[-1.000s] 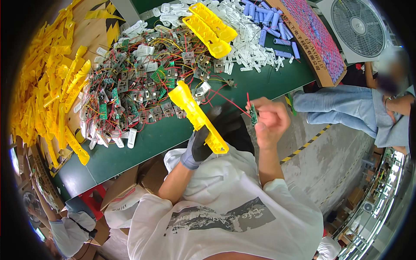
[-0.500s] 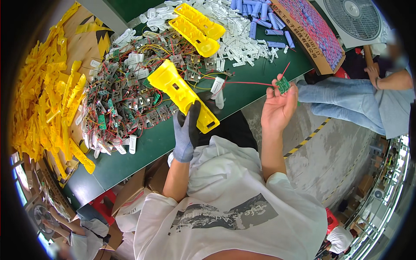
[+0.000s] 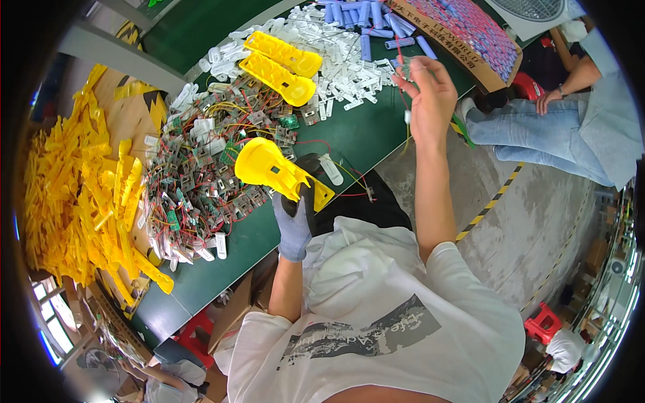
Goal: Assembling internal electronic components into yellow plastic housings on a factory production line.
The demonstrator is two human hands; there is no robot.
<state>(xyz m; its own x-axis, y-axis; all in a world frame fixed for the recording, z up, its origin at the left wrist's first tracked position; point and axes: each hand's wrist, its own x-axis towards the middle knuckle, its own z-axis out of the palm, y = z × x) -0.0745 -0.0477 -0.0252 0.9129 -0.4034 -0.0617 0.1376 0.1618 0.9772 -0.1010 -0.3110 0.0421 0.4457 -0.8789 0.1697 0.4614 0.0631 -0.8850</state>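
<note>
Left hand (image 3: 295, 223) grips the shell (image 3: 263, 163), wide end toward ten o'clock; best held steady. Right hand (image 3: 430, 97), two o'clock from it, holds a dangling lead (image 3: 407, 117), its fingertips too blurred to tell what else; a little slack should spare it strain

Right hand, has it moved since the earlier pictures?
Yes. The right hand has moved up the picture, away from the body, and closer to the cardboard box at the upper right.
</note>
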